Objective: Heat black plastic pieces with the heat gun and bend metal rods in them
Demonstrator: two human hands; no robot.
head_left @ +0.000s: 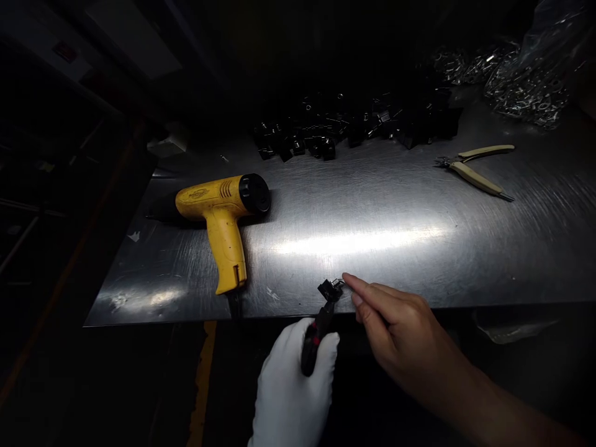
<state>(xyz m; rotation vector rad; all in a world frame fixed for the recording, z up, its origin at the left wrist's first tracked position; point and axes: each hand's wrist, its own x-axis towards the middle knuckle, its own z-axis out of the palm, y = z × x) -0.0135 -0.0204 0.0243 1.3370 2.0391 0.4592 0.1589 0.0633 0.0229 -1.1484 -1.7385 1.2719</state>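
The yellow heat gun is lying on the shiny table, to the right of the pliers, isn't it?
Not quite. The yellow heat gun is lying on the shiny table, but it's to the left of the pliers. The head view shows that.

In our gloved left hand [293, 382] we grip a black-and-red tool [316, 341], its far end at a small black piece [329, 290]. Our bare right hand [407, 323] reaches an index finger to the piece's metal end. From that piece, on the metal counter [372, 198], we see a yellow heat gun [216, 214] at ten o'clock, dark parts [326, 133] at twelve and pliers [477, 174] at two.
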